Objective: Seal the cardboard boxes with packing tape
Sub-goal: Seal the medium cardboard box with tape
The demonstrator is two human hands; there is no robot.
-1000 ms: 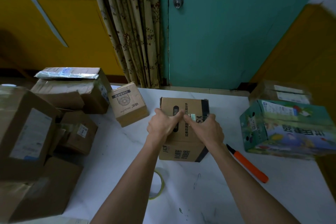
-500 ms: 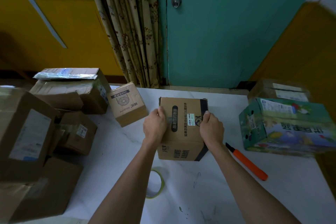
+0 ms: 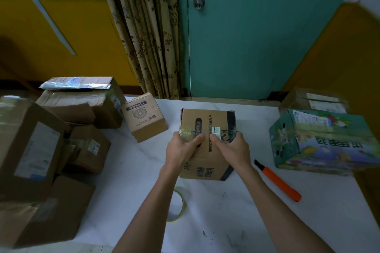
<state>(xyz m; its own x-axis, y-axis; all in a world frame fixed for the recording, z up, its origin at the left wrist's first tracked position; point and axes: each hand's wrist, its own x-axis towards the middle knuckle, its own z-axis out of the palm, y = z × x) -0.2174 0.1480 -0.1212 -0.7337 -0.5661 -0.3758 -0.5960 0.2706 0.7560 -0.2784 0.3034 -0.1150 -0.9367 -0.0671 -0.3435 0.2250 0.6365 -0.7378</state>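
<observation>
From my screen the centre box reads plain brown, with a black band down its right edge, a black oval print on top and a small white-and-green label. The tape roll looks yellowish-green, though it is thin and partly hidden, so I may be off. The knife is orange with a black tip. The table is white with faint grey veining and dark flecks. The carton on the right is green with multicoloured pictures. The curtain is beige with dark floral sprigs; the door teal, the wall yellow.
</observation>
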